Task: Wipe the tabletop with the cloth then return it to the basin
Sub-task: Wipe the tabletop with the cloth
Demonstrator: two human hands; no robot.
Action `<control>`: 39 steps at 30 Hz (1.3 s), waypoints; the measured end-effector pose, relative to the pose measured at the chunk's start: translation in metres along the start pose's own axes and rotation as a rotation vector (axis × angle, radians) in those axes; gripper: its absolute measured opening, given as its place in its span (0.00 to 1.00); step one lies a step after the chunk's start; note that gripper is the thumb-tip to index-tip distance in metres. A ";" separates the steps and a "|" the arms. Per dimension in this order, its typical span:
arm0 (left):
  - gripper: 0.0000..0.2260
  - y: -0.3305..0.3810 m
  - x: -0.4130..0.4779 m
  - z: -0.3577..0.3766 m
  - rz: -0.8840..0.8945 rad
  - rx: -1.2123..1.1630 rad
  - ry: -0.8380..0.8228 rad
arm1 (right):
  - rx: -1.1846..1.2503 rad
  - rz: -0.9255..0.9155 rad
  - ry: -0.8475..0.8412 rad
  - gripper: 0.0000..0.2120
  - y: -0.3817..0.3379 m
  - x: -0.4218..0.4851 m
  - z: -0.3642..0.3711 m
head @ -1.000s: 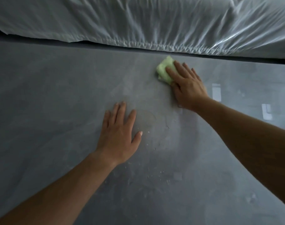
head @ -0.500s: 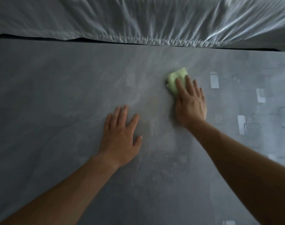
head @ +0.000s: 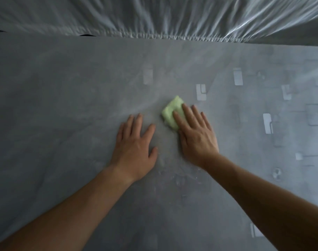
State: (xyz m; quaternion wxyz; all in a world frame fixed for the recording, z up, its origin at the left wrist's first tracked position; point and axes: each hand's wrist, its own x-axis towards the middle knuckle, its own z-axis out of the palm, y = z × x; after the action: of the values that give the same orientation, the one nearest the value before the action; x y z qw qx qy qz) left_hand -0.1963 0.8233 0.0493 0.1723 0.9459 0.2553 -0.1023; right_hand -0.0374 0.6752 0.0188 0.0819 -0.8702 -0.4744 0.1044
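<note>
A folded pale green cloth (head: pixel 170 113) lies on the grey tabletop (head: pixel 64 105) near the middle of the view. My right hand (head: pixel 196 134) presses flat on it, fingers stretched over its near right part; the far left part sticks out. My left hand (head: pixel 134 147) lies flat and empty on the tabletop just left of the cloth, fingers apart. Small water drops and streaks show on the surface between and below the two wrists. No basin is in view.
Wrinkled white sheeting (head: pixel 172 17) runs along the table's far edge. Several pale rectangular marks (head: pixel 267 123) are scattered over the right half of the tabletop.
My right hand has slid the cloth toward me and to the left, from near the far edge to beside my left hand. The left hand stayed flat on the table.
</note>
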 end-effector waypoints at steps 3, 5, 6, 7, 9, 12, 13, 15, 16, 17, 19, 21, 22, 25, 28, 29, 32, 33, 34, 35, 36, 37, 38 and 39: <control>0.31 0.001 -0.014 0.003 0.006 0.000 -0.008 | -0.025 -0.184 -0.081 0.26 0.027 -0.024 -0.006; 0.31 0.000 -0.022 0.007 0.026 0.012 -0.016 | -0.014 -0.062 -0.047 0.26 0.047 -0.012 -0.015; 0.30 -0.001 -0.025 0.008 0.033 0.025 -0.022 | 0.005 0.045 -0.027 0.26 0.051 -0.005 -0.018; 0.30 -0.002 -0.029 0.009 0.037 0.037 -0.026 | 0.033 0.150 0.000 0.26 0.048 -0.002 -0.018; 0.30 -0.002 -0.034 0.009 0.040 0.043 -0.027 | 0.071 0.298 0.055 0.27 0.027 -0.007 -0.013; 0.30 0.000 -0.042 0.010 0.041 0.040 -0.028 | 0.044 0.218 0.034 0.27 -0.012 -0.048 0.004; 0.30 0.001 -0.044 0.010 0.042 0.042 -0.030 | 0.021 0.134 -0.007 0.27 -0.018 -0.061 0.006; 0.30 0.004 -0.047 0.013 0.044 0.042 -0.042 | 0.012 0.025 -0.061 0.26 -0.009 -0.065 0.002; 0.30 0.005 -0.049 0.014 0.045 0.038 -0.046 | 0.019 0.039 -0.052 0.26 -0.002 -0.057 -0.002; 0.30 0.006 -0.051 0.016 0.044 0.033 -0.045 | 0.028 0.096 -0.033 0.26 0.004 -0.045 -0.005; 0.29 0.010 -0.055 0.020 0.037 0.020 -0.033 | 0.056 0.239 0.008 0.28 0.009 -0.022 -0.009; 0.29 0.013 -0.060 0.025 0.026 0.013 -0.024 | 0.079 0.299 0.029 0.28 0.001 -0.020 -0.004; 0.29 0.015 -0.064 0.027 0.019 0.013 -0.020 | 0.078 0.280 0.032 0.27 -0.006 -0.029 0.000; 0.27 0.020 -0.077 0.031 -0.007 -0.015 0.011 | 0.048 0.053 -0.009 0.27 -0.019 -0.082 0.011; 0.27 0.024 -0.094 0.036 -0.030 -0.017 0.047 | 0.011 -0.097 -0.078 0.26 0.007 -0.108 0.005; 0.27 0.024 -0.099 0.039 -0.036 -0.001 0.052 | 0.016 -0.048 -0.061 0.26 0.019 -0.104 0.002; 0.28 0.024 -0.114 0.047 -0.057 0.030 0.069 | 0.070 0.270 0.023 0.27 0.038 -0.089 -0.004; 0.28 0.024 -0.118 0.048 -0.069 0.032 0.071 | 0.074 0.342 0.039 0.27 0.030 -0.090 -0.001; 0.28 0.025 -0.121 0.049 -0.081 0.035 0.073 | 0.074 0.375 0.044 0.27 0.017 -0.096 0.004; 0.28 0.026 -0.124 0.050 -0.089 0.036 0.078 | 0.072 0.355 0.041 0.27 0.002 -0.107 0.010; 0.28 0.027 -0.126 0.051 -0.095 0.035 0.087 | 0.059 0.283 0.029 0.27 -0.013 -0.122 0.016; 0.27 0.028 -0.128 0.052 -0.098 0.034 0.095 | 0.039 0.184 0.005 0.28 -0.022 -0.137 0.021; 0.27 0.028 -0.130 0.052 -0.101 0.035 0.100 | 0.021 0.084 -0.024 0.28 -0.025 -0.150 0.024; 0.27 0.028 -0.132 0.053 -0.104 0.036 0.104 | 0.017 0.013 -0.044 0.27 -0.020 -0.156 0.023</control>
State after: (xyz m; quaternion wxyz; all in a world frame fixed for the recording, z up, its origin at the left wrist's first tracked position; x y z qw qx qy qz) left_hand -0.2989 0.7214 0.0457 0.1360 0.9383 0.3109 -0.0665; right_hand -0.1422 0.5552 0.0174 0.0783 -0.8699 -0.4697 0.1282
